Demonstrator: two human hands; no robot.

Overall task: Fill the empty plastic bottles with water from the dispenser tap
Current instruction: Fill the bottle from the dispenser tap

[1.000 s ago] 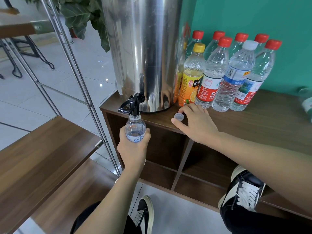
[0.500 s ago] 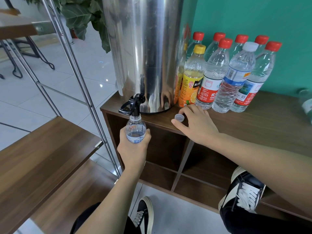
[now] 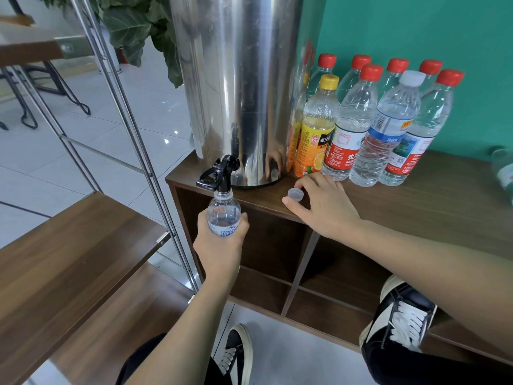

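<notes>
We see our left hand point(image 3: 222, 245) gripping a small bottle point(image 3: 224, 215) upright under the black tap point(image 3: 219, 173) at the wooden table's point(image 3: 416, 198) front left corner. Our right hand point(image 3: 322, 207) rests there, fingers spread around a loose cap point(image 3: 294, 193). Capped bottles point(image 3: 369, 129) line the green wall point(image 3: 416, 29); grey tiled floor point(image 3: 97, 129) lies to the left.

Left hand point(image 3: 222, 247) grips the bottle point(image 3: 224, 213) under the black tap point(image 3: 219, 173) — right hand point(image 3: 324, 207) touches the loose cap point(image 3: 295, 193)
</notes>
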